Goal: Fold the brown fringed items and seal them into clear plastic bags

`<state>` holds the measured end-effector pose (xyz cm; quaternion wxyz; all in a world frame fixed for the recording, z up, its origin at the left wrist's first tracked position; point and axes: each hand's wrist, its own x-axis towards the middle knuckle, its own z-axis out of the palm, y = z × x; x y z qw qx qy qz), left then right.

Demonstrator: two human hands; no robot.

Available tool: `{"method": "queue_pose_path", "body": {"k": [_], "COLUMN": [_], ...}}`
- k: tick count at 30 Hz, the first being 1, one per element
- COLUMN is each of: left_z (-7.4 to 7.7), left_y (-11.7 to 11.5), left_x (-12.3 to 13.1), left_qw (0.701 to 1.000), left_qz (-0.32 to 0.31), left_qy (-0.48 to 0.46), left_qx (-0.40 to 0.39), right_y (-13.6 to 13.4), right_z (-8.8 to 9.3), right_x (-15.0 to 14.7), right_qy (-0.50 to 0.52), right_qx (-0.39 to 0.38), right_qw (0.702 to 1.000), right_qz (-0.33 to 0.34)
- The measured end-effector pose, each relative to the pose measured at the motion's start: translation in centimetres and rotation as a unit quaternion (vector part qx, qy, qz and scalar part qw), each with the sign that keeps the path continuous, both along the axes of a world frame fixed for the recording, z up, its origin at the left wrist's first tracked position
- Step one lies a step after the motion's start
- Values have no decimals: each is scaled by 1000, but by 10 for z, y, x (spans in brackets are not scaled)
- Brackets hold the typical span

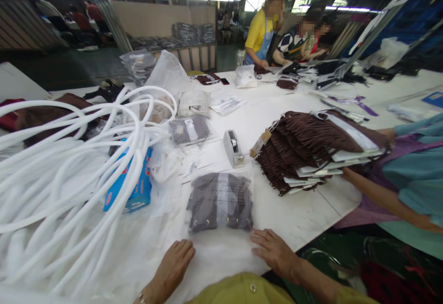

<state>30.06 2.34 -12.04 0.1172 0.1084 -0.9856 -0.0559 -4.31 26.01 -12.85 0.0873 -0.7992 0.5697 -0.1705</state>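
Note:
A clear plastic bag (221,244) lies flat on the table in front of me, with a folded dark brown fringed item (204,200) inside and a pale strip down its middle. My left hand (175,260) is closed, its bent fingers at the near left edge of the bag. At the near right corner, my right hand (273,251) has its fingers curled in on the bag's edge. Both fingertips are partly hidden, and the film between them is hard to make out. A tape dispenser (233,149) stands just beyond the bag.
White tubing (131,124) loops over the left side, across a blue box (140,188). A co-worker's arms hold a stack of brown fringed pieces (294,142) at right. Behind the dispenser lies another bagged item (190,130). Several people work at the far table side.

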Motion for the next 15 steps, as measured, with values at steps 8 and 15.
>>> {"method": "queue_pose_path", "body": {"k": [8,15], "left_z": [9,4], "left_y": [24,36], "left_x": [20,3], "left_qw": [793,679], "left_qz": [448,503], "left_qy": [133,185], "left_qx": [392,502], "right_y": [7,-2], "right_z": [7,6], "right_x": [14,16], "right_qy": [-126,-172], "right_qx": [-85,-54], "right_qw": [985,984], "right_qz": [-80,-9]}}
